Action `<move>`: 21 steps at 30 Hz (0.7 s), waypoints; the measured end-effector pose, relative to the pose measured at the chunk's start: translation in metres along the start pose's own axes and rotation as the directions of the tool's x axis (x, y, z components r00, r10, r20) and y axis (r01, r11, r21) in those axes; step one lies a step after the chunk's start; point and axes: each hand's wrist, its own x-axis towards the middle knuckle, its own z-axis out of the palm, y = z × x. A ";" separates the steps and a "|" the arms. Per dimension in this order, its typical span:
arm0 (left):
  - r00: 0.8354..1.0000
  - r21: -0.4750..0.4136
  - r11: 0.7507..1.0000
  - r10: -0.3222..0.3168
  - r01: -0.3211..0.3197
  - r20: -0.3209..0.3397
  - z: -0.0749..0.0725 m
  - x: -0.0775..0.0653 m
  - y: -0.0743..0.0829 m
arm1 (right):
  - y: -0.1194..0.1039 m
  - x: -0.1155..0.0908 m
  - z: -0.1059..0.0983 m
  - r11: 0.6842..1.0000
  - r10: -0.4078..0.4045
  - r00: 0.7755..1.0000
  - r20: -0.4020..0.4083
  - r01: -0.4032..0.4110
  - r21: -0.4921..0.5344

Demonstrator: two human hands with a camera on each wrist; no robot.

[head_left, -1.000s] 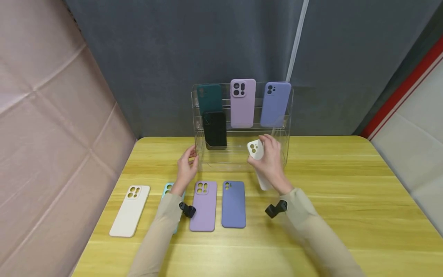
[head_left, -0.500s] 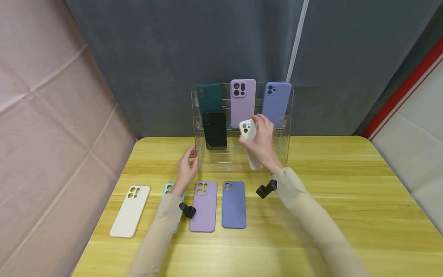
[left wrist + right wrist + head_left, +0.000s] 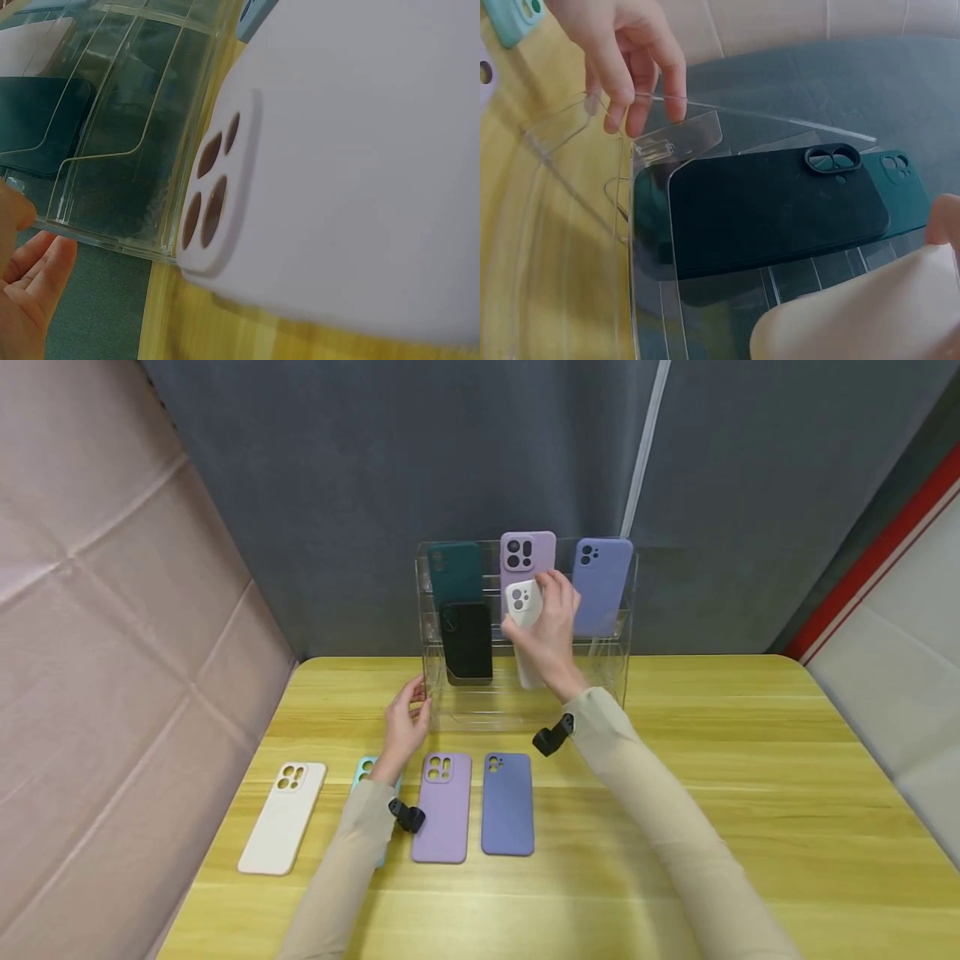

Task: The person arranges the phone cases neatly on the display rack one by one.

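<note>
My right hand (image 3: 551,631) pinches a white phone case (image 3: 531,614) by its edges. It holds the case tilted in front of the clear acrylic display rack (image 3: 480,722), before the middle of the lower tier. In the right wrist view, part of this white case (image 3: 870,307) shows beside the rack. My left hand (image 3: 407,722) grips the rack's left side panel between thumb and fingers. On the rack stand a black phone case (image 3: 468,643), a dark green one (image 3: 456,572) behind it, a lilac one (image 3: 527,547) partly covered by the white case, and a periwinkle one (image 3: 603,585).
In front of the rack on the wooden table (image 3: 750,793) lie a white phone case (image 3: 281,822), a turquoise case (image 3: 365,765) mostly under my left forearm, a lilac case (image 3: 442,818) and a blue-violet case (image 3: 507,810). A grey curtain (image 3: 375,468) hangs behind.
My right hand has carried the white phone case up and to the left, from the rack's lower right to before its middle. The left hand stays on the rack's side.
</note>
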 end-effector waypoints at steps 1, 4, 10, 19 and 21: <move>1.000 -0.001 1.000 0.002 -0.002 0.001 0.000 0.000 0.000 | 0.000 0.002 0.002 1.000 0.000 1.000 -0.009 0.000 -0.001; 1.000 -0.005 1.000 -0.006 0.006 0.004 0.000 0.000 0.000 | 0.000 0.006 0.008 1.000 0.005 0.999 -0.042 -0.005 -0.009; 1.000 -0.015 1.000 -0.015 0.015 0.010 -0.001 -0.001 0.001 | 0.004 0.010 0.021 1.000 -0.003 0.991 -0.132 0.004 0.005; 1.000 -0.021 1.000 -0.012 0.012 0.012 0.000 -0.001 -0.001 | 0.010 0.004 0.038 0.999 -0.028 0.980 -0.199 0.024 -0.021; 1.000 -0.022 1.000 -0.014 0.014 0.013 0.001 -0.002 -0.001 | 0.012 0.002 0.041 0.999 -0.039 0.976 -0.212 0.033 -0.030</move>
